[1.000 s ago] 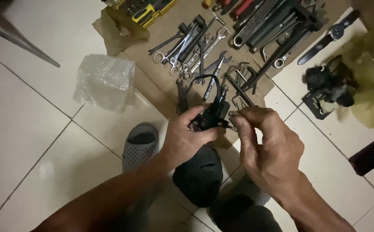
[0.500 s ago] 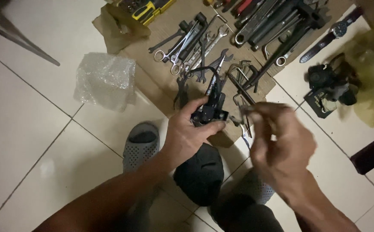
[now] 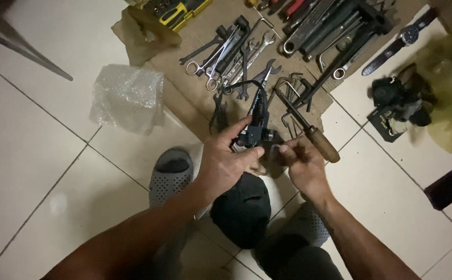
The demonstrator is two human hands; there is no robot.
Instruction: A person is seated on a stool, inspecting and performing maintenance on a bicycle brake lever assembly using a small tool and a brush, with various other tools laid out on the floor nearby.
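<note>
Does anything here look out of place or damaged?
Nothing looks damaged. One oddity: among the tools on the cardboard, a crumpled sheet of bubble wrap lies loose on the floor tiles. The left hand holds a black part; the right hand a wooden-handled tool.

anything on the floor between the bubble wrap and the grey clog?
Head view: nothing. Only bare tile floor between the bubble wrap and the grey clog.

Small black metal mechanical part (image 3: 257,132) with a thin black cable looping off its top toward twelve o'clock: held upright, mid-frame, above the knees. Wooden-handled tool with dark metal shaft (image 3: 309,129): tilted, handle at four o'clock, tip toward ten o'clock, just right of the part.
</note>
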